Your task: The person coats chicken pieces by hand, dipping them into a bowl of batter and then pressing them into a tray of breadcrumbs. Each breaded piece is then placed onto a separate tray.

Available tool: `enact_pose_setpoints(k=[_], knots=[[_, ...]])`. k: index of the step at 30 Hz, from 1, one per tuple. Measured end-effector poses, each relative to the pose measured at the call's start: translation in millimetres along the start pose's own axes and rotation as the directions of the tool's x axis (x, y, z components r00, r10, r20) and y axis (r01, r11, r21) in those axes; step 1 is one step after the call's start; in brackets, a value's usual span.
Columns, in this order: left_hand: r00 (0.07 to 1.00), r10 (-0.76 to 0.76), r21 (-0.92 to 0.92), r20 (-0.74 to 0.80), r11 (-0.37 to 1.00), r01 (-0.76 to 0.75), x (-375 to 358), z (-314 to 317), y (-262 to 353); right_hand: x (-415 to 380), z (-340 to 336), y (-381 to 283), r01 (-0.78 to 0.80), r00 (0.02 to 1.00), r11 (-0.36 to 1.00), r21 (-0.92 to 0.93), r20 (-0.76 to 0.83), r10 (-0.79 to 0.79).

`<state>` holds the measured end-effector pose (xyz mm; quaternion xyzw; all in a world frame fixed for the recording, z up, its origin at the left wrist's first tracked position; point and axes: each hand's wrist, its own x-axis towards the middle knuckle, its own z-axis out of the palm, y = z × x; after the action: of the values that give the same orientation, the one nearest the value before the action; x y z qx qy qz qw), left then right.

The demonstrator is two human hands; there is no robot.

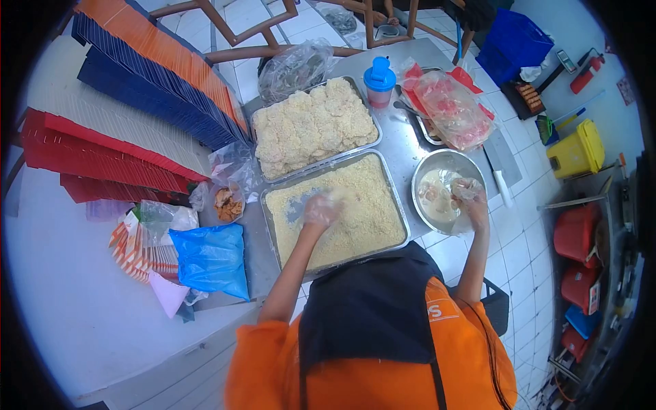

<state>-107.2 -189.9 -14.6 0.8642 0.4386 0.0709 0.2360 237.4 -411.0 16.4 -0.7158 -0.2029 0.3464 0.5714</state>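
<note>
My left hand (321, 210), in a clear plastic glove, is over the near metal tray (403, 229) of pale breadcrumbs (362, 222). Motion smears its fingers, and crumbs blur beside them. On the right, my right hand (470, 195), also in clear plastic, reaches inside the rim of a steel bowl (418, 205). Its fingers look curled in; what they hold, if anything, I cannot make out. Milky batter (434, 194) with several roundish lumps lies in that bowl. Just behind the crumbs, a second tray (377, 141) is heaped with crumb-coated pieces (314, 126).
A blue-lidded shaker (380, 83) stands behind the trays. Right of it are a plastic bag with red print (451, 109) and a white-handled knife (502, 188). Stacked folded cartons (137, 89), a blue bag (210, 260) and a bag of fried food (227, 203) are left.
</note>
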Motion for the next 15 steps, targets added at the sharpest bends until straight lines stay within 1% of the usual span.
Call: enact_pose_setpoints(k=[1, 3, 4, 6, 7, 9, 10, 11, 12, 13, 14, 15], knots=[[1.000, 0.002, -0.002, -0.001, 1.000, -0.002, 6.8, -3.3, 5.7, 1.1, -0.1, -1.4, 0.011, 1.000, 1.000, 0.005, -0.010, -0.011], [0.971, 0.194, 0.079, 0.139, 0.975, -0.206, 20.1, -10.5, 17.0, 2.6, 0.3, -3.1, 0.017, 1.000, 1.000, -0.007, -0.016, -0.018], [0.970, 0.195, 0.078, 0.142, 0.975, -0.207, 30.0, -7.4, 22.5, 2.3, 2.0, -4.1, 0.020, 1.000, 1.000, -0.020, -0.018, -0.021], [0.976, 0.095, 0.076, 0.194, 0.991, -0.112, 49.0, 6.6, 37.4, 3.5, 5.4, -4.3, 0.031, 0.999, 0.999, -0.045, -0.020, -0.032], [0.975, 0.098, 0.073, 0.200, 0.991, -0.115, 52.8, 15.2, 43.6, 3.4, 6.7, -4.5, 0.045, 0.999, 0.997, -0.070, -0.018, -0.046], [0.962, 0.272, 0.162, 0.007, 0.949, -0.269, 61.8, 29.9, 54.3, 2.7, 8.3, -5.3, 0.036, 0.999, 0.994, -0.104, -0.015, -0.037], [0.960, 0.281, 0.157, 0.012, 0.947, -0.280, 64.5, 39.1, 52.1, 3.2, 8.4, -6.0, 0.032, 0.999, 0.990, -0.135, -0.008, -0.033], [0.935, 0.355, 0.228, -0.012, 0.911, -0.343, 63.6, 49.0, 49.0, 3.4, 7.9, -4.6, 0.036, 0.999, 0.981, -0.192, -0.014, -0.040], [0.903, 0.428, 0.296, -0.029, 0.867, -0.402, 63.3, 59.1, 46.1, 2.5, 4.9, -3.7, 0.028, 0.999, 0.981, -0.193, -0.031, -0.035], [0.898, 0.439, 0.286, -0.021, 0.863, -0.416, 64.8, 58.9, 50.3, 2.8, 1.5, -3.4, 0.014, 1.000, 0.971, -0.237, -0.023, -0.020], [0.928, 0.373, 0.277, 0.030, 0.889, -0.366, 63.5, 56.8, 54.3, 2.3, -1.0, -2.4, -0.004, 1.000, 0.959, -0.282, -0.010, 0.002], [0.950, 0.300, 0.272, 0.084, 0.911, -0.312, 61.6, 54.3, 57.0, 2.1, -0.6, 0.2, -0.050, 0.998, 0.966, -0.255, -0.059, 0.036]])
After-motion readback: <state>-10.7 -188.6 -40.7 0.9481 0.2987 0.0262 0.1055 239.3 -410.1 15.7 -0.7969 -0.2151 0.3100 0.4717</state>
